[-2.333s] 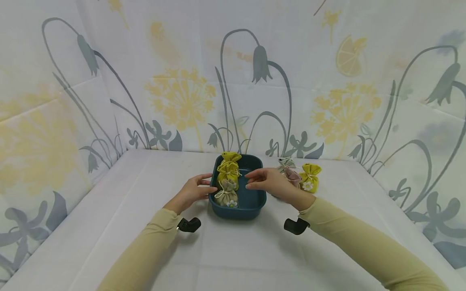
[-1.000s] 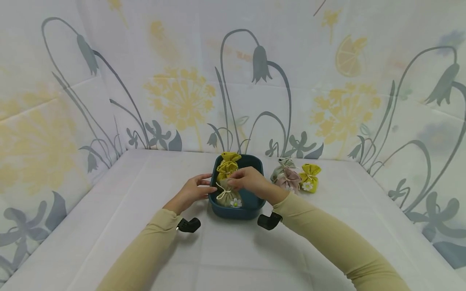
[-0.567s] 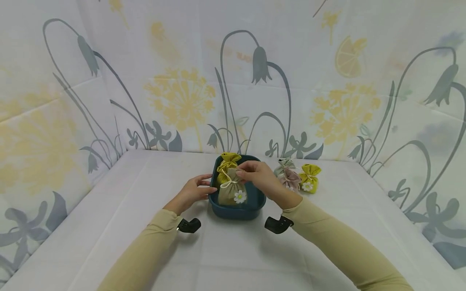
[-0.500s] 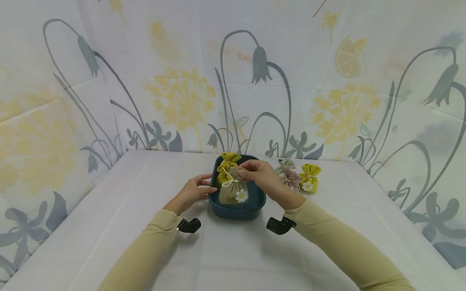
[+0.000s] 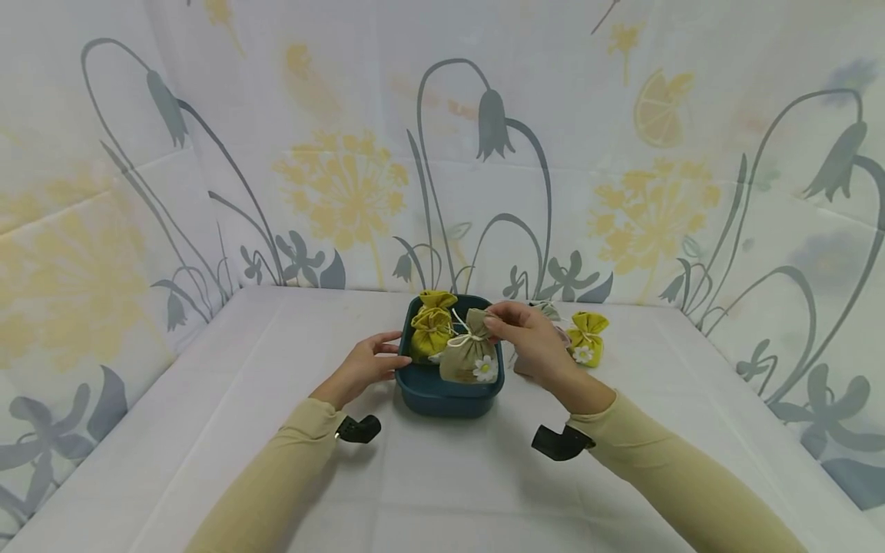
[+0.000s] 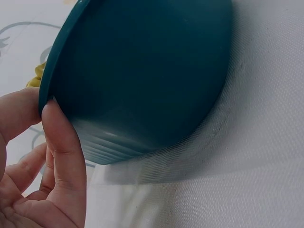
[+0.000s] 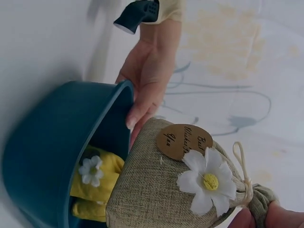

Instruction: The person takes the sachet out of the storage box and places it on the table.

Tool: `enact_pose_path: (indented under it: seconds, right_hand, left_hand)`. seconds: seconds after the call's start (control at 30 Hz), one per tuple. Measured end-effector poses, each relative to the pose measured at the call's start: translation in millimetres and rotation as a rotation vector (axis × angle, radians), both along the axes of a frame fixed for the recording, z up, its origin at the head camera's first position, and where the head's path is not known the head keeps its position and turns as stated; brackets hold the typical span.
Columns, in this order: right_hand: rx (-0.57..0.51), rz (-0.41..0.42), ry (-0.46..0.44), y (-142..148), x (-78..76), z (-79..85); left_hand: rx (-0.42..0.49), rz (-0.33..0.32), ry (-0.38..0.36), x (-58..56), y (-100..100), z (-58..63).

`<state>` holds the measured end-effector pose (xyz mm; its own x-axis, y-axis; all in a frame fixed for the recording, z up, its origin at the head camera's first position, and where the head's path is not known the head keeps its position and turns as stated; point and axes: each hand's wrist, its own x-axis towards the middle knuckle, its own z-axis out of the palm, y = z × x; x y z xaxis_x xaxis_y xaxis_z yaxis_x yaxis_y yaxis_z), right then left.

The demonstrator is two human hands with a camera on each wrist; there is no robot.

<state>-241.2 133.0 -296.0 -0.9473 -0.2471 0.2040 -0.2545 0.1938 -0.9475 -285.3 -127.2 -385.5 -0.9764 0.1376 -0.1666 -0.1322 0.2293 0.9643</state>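
Observation:
My right hand (image 5: 535, 342) pinches the gathered neck of a beige drawstring pouch (image 5: 466, 357), which hangs over the right part of a dark teal plastic tub (image 5: 449, 405). In the right wrist view a white fabric daisy (image 7: 204, 183) and a round brown tag (image 7: 184, 141) show on the pouch. At the tub's left side, my left hand (image 5: 366, 361) grips the rim between thumb and fingers, as the left wrist view also shows. Two yellow pouches (image 5: 432, 330) sit inside along the tub's left wall, partly covered by the beige one.
Right of the tub, a yellow pouch with a daisy (image 5: 588, 338) stands on the white tablecloth (image 5: 442, 476). A pale grey-green pouch (image 5: 548, 309) and a pink one are mostly hidden behind my right hand. Patterned fabric (image 5: 346, 192) hangs at the back.
My right hand came into the tub, took hold of the beige pouch at the front left, then raised it and carried it rightward. The left hand has stayed on the rim.

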Motion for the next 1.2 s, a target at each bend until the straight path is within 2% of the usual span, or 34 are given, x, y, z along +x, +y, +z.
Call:
enact_pose_path:
  seconds: [0.2,0.43,0.53,0.6,0.7,0.8,1.2]
  right_hand:
    - [-0.04,-0.047,0.028,13,8.6,-0.5]
    - [-0.06,-0.057,-0.003,28,22.3,-0.3]
    - [-0.051,-0.069,0.002,36,26.4,-2.4]
    - [-0.049,-0.082,0.012,42,28.1,-5.1]
    - [-0.051,-0.105,0.026,51,29.4,-10.8]
    - [-0.058,-0.123,0.029,61,29.9,-16.6]
    - [-0.096,-0.18,0.033,91,27.9,-33.5]
  left_hand:
    - [-0.003,0.002,-0.006,0.6,1,0.7]
    - [-0.009,-0.002,-0.002,0.9,0,1.1]
    - [-0.009,-0.011,-0.005,7.6,1,9.6]
    - [-0.009,-0.011,-0.006,8.0,1,10.2]
    - [-0.017,-0.003,-0.008,6.8,2,8.6]
    - [-0.012,0.009,-0.005,0.6,1,0.0]
    - [-0.017,0.009,0.003,-0.4,0,-1.3]
